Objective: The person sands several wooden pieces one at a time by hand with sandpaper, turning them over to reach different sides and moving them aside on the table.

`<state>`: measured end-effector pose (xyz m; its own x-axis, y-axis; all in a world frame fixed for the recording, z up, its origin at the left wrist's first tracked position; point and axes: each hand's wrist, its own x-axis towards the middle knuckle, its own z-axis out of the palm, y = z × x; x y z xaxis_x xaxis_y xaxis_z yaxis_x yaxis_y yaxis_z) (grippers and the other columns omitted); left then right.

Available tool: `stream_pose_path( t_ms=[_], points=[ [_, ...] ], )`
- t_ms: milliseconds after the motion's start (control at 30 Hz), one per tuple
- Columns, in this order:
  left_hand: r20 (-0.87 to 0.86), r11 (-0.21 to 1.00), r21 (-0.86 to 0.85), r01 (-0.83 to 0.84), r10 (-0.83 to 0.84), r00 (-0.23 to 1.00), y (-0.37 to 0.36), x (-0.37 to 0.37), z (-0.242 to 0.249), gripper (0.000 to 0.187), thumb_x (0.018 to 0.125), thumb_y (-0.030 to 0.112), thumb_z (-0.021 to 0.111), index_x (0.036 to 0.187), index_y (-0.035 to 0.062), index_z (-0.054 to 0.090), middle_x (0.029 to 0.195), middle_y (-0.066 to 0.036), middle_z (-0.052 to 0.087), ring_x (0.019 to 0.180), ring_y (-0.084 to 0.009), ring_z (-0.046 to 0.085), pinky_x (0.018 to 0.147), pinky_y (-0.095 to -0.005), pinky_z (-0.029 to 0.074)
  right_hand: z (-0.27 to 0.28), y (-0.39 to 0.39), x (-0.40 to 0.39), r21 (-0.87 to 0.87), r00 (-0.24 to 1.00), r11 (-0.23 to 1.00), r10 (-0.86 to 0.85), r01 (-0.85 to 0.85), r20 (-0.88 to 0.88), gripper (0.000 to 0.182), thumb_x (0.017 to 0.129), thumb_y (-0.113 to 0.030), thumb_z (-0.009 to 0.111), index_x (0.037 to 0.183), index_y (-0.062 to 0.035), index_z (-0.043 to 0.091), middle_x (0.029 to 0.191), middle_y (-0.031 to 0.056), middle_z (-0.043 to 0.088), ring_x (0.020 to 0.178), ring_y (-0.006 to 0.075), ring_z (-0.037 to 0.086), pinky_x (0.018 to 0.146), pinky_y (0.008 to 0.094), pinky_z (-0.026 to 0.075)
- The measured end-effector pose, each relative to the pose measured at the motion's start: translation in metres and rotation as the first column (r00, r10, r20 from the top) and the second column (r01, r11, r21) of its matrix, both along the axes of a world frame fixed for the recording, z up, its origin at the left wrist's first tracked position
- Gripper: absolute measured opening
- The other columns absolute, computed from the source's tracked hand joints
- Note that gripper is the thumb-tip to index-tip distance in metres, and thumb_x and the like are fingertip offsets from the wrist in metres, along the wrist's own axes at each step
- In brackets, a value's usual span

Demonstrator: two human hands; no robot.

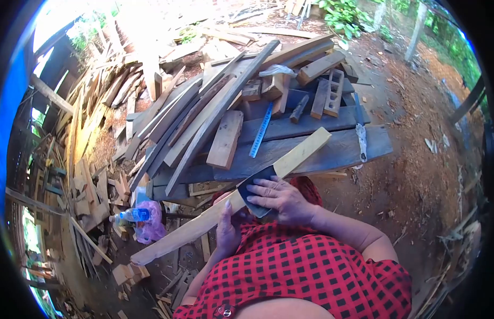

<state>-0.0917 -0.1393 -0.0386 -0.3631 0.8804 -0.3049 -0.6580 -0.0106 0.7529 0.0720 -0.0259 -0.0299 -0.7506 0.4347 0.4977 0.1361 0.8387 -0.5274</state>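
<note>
A long pale wooden board (188,235) slants across my lap, its far end resting over the edge of the plank bench (321,149). My left hand (226,232) grips the board from the near side, thumb up against its edge; the other fingers are mostly hidden beneath. A dark sheet of sandpaper (256,183) is folded over the board near its middle. On top of it lies my right hand (281,201), fingers stretched across the sheet and pressing it to the wood.
Long planks (225,106) and a short wood block (225,139) are piled on the bench. A blue ruler (262,130) and a tool with a wrapped handle (361,141) lie there too. Left of the bench are a plastic bottle (134,215), a purple bag (151,226) and scrap wood (131,274).
</note>
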Motion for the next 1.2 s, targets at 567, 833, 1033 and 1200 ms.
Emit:
stream_pose_path(
  t_ms=[567,833,1033,1200],
  points=[
    [0.207,0.997,-0.08,0.0,0.016,0.978,0.008,-0.029,-0.005,0.041,0.088,0.05,0.055,0.095,0.0102,0.063,0.075,-0.004,0.066,0.072,-0.0234,0.067,0.064,-0.0374,0.053,-0.073,0.158,0.043,-0.16,0.742,0.738,-0.669,0.656,-0.046,0.034,0.082,-0.021,0.068,0.114,-0.0116,0.066,0.13,0.0115,0.056,0.125,0.029,0.048,0.107,0.0377,0.033],
    [-0.068,0.979,-0.113,-0.168,0.161,0.985,0.012,-0.026,-0.034,0.046,0.087,0.054,0.055,0.099,0.0102,0.062,0.084,-0.002,0.066,0.077,-0.0188,0.065,0.066,-0.0343,0.051,-0.072,0.144,0.032,-0.114,0.745,0.745,-0.665,0.658,-0.048,0.034,0.081,-0.022,0.067,0.113,-0.01,0.066,0.127,0.0136,0.058,0.124,0.0303,0.048,0.105,0.0374,0.035],
    [-0.02,0.994,-0.072,-0.082,0.081,0.997,0.014,-0.02,-0.02,0.046,0.088,0.052,0.055,0.104,0.0087,0.062,0.09,-0.004,0.067,0.078,-0.0177,0.064,0.068,-0.0324,0.05,-0.012,0.023,-0.034,0.112,0.993,0.988,-0.097,0.104,-0.065,0.04,0.077,-0.021,0.071,0.115,-0.0118,0.065,0.125,0.0153,0.058,0.122,0.0303,0.051,0.105,0.043,0.037],
    [-0.027,0.978,-0.147,-0.148,0.146,0.989,0.007,-0.023,-0.03,0.046,0.089,0.05,0.055,0.107,0.0081,0.061,0.096,-0.005,0.067,0.081,-0.0198,0.065,0.07,-0.0341,0.051,-0.034,0.078,0.005,0.023,0.98,0.985,-0.167,0.171,-0.104,0.036,0.078,-0.016,0.069,0.114,-0.0103,0.065,0.122,0.0163,0.06,0.12,0.0306,0.053,0.105,0.0427,0.037]
  ],
)
